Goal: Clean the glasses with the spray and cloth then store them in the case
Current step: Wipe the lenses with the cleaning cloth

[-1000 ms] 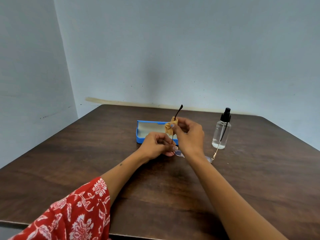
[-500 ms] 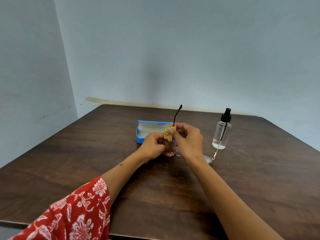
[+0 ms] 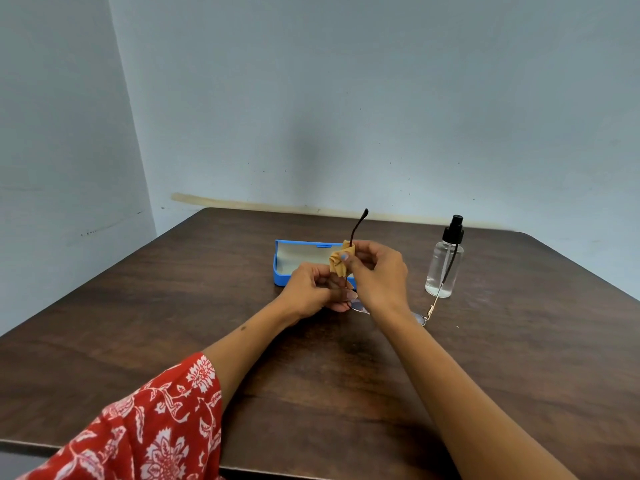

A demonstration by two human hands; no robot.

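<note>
— Tan cloth [image 3: 341, 260] is pinched in our right hand [image 3: 379, 277] round one upright arm of the glasses [image 3: 358, 226], whose dark tip rises above our fingers.

— And our left hand [image 3: 311, 289]?

— It grips the glasses low down, close against the right; a lens shows just below both hands, and the other arm slants off toward the spray bottle [image 3: 445, 263].

— Where is the case [image 3: 282, 270]?

— Blue, lying open on the table [image 3: 173, 306] just behind our hands. The bottle stands to its right, clear with a black top.

— The table and room?

— Dark brown wood; pale blue-grey walls meet in a corner. A red flowered sleeve [image 3: 156, 427] covers our left arm.

— Any writing?

— We can read none.
</note>
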